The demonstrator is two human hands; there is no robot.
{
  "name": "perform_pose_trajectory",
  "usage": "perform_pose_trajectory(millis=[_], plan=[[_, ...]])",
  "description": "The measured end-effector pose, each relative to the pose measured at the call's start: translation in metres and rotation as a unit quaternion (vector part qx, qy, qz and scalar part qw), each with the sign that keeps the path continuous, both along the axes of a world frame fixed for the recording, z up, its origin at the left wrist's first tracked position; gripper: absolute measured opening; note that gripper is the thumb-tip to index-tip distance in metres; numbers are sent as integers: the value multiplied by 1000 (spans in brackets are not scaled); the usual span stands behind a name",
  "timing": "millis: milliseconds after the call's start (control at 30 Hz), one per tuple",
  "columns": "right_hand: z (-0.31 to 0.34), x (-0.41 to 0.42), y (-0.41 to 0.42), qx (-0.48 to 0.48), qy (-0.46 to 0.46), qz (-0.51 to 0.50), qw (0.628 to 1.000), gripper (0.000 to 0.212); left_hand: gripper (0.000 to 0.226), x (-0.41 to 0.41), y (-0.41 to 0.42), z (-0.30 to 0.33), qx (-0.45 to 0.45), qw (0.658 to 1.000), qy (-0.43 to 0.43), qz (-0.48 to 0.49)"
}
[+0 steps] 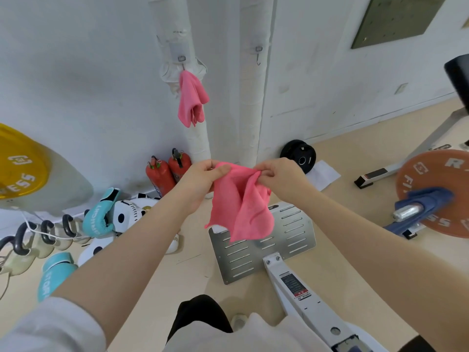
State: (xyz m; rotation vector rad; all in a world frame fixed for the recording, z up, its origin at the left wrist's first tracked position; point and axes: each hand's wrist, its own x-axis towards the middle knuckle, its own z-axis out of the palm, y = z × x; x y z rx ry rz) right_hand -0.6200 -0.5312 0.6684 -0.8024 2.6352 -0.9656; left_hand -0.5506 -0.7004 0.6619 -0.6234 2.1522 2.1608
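A pink cloth (241, 204) hangs in front of me, held up by its top edge. My left hand (200, 181) grips its left corner with thumb and curled fingers. My right hand (281, 177) pinches the right part of the top edge. The rest of the cloth droops loosely over a metal footplate (291, 232). A second pink cloth (190, 99) hangs from a hook (181, 59) on the left white wrapped pipe. Another hook (258, 55) on the right pipe is bare.
Two red fire extinguishers (167, 174) stand by the wall. Teal boxing gloves (101, 214) and kettlebells (25, 240) lie at left, below a yellow weight plate (17, 161). An orange plate (441, 184) with a blue cloth (426, 199) on its bar is at right. A black plate (298, 154) leans on the wall.
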Motion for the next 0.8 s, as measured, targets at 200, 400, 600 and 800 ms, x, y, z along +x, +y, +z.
perform_pose_trajectory(millis=[200,400,600,800], plan=[[-7,-10,10,-79,-55,-51,994,13,14,0,7,2,98,994,5,40],[-19,2,6,-133,-190,39,972,33,17,2,28,8,190,981,36,-22],[-31,9,4,-110,-369,147,911,15,22,2,30,23,252,964,78,1],[-50,4,16,102,-232,173,952,22,24,9,-2,21,332,932,46,138]])
